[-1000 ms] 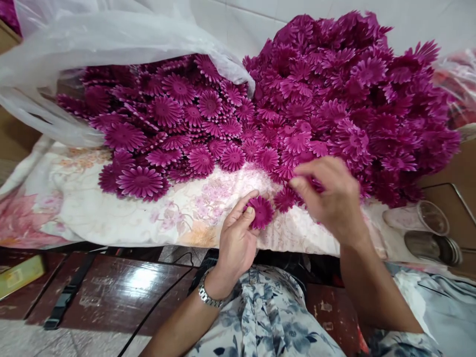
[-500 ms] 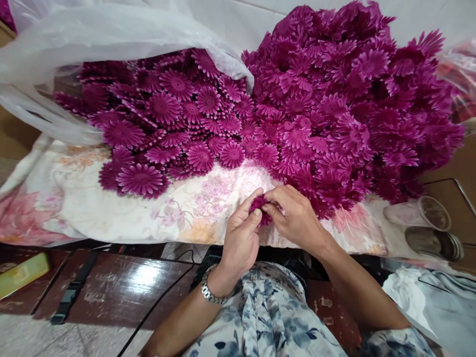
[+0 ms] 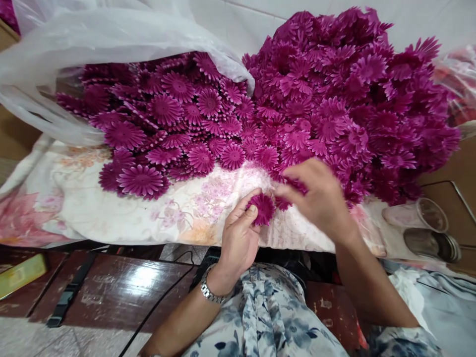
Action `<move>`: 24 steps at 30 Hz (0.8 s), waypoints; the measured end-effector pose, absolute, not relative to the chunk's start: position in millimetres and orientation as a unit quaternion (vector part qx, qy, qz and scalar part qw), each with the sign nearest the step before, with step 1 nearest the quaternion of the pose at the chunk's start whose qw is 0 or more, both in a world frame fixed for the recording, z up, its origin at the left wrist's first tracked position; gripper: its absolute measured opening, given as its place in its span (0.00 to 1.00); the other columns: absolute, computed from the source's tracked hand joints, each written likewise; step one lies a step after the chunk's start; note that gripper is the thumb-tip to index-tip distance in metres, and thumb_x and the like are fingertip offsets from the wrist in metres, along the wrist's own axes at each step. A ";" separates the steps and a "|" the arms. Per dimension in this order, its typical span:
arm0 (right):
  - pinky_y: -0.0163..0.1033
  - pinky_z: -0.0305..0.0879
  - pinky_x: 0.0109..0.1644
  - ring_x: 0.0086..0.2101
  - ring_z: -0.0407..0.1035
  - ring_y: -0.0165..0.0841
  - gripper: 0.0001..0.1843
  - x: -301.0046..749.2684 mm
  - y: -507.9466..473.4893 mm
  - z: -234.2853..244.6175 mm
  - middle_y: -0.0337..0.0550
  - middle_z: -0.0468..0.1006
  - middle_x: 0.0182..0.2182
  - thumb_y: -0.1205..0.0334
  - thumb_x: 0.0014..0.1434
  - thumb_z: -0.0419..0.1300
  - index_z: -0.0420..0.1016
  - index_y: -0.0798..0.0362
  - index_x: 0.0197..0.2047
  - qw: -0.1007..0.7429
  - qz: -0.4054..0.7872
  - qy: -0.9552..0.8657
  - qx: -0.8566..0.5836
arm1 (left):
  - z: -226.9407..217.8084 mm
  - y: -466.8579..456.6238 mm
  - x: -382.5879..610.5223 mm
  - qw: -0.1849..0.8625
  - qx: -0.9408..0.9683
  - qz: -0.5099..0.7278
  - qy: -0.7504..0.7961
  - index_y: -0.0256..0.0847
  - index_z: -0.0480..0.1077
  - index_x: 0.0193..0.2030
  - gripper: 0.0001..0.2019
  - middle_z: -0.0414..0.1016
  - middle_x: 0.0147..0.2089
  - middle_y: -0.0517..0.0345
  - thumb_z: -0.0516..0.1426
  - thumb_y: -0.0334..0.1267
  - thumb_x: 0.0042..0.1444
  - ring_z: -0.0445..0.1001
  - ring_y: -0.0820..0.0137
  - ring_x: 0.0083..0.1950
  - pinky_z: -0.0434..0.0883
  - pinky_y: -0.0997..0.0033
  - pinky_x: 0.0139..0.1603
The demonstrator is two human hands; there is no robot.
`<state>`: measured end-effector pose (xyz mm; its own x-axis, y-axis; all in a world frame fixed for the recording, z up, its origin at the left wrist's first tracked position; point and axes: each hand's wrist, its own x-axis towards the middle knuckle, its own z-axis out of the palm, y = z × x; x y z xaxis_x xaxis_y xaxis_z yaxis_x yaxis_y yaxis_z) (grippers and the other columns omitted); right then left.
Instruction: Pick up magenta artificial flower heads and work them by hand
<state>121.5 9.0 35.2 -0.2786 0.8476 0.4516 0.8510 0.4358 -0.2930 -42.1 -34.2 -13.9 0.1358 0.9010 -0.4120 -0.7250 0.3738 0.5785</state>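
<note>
A pale shirt (image 3: 256,317) carries a blue-grey floral print, with creases down its front. The right sleeve (image 3: 403,341) shows the same flowers. A silver metal-link band (image 3: 210,288) circles the wrist of the left hand (image 3: 240,239).

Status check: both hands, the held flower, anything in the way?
Left hand gripping purple flower, thumb over its edge. Right hand beside it, blurred, thumb and forefinger apart. Flower pile close beyond, on patterned cloth.

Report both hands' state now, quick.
Left hand: closed, pinching a purple flower.
Right hand: open, thumb and forefinger apart; blurred, no held flower discernible.
</note>
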 end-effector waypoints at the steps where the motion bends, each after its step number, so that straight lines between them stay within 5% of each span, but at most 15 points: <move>1: 0.40 0.63 0.39 0.36 0.65 0.35 0.05 110.6 1.3 26.1 0.44 0.72 0.32 0.60 0.58 0.59 0.69 0.52 0.34 0.251 0.072 -0.826 -0.499 | -13.9 -34.0 -41.9 0.744 0.119 0.547 0.364 0.39 0.76 0.45 0.13 0.79 0.42 0.53 0.60 0.33 0.50 0.76 0.74 0.39 0.70 0.78 0.40; 5: 0.37 0.62 0.38 0.32 0.63 0.32 0.05 85.7 -14.8 -0.9 0.40 0.70 0.28 0.66 0.60 0.55 0.65 0.52 0.32 0.241 0.152 -0.838 -0.466 | -16.8 -35.0 -41.5 0.751 0.129 0.532 0.369 0.38 0.76 0.46 0.13 0.79 0.43 0.52 0.60 0.33 0.52 0.75 0.74 0.39 0.70 0.80 0.38; 14: 0.40 0.63 0.36 0.31 0.65 0.35 0.10 106.2 -0.6 22.3 0.46 0.73 0.27 0.66 0.63 0.50 0.69 0.54 0.32 0.309 -0.040 -0.798 -0.515 | -15.6 -37.6 -38.8 0.727 0.162 0.542 0.389 0.40 0.76 0.45 0.16 0.80 0.41 0.53 0.64 0.36 0.47 0.76 0.65 0.46 0.69 0.67 0.52; 20: 0.39 0.65 0.38 0.33 0.68 0.34 0.10 94.8 -12.1 19.2 0.46 0.73 0.28 0.65 0.63 0.50 0.70 0.55 0.33 0.252 0.087 -0.833 -0.484 | -15.6 -33.1 -40.0 0.730 0.129 0.554 0.380 0.40 0.76 0.43 0.14 0.79 0.44 0.53 0.63 0.35 0.48 0.75 0.69 0.46 0.69 0.71 0.50; 24: 0.40 0.65 0.40 0.34 0.67 0.35 0.09 86.5 -20.8 7.5 0.46 0.73 0.30 0.64 0.64 0.49 0.70 0.54 0.36 0.255 0.124 -0.819 -0.499 | -15.2 -33.0 -38.5 0.718 0.129 0.557 0.396 0.39 0.77 0.36 0.11 0.79 0.36 0.57 0.66 0.33 0.42 0.74 0.75 0.36 0.70 0.78 0.40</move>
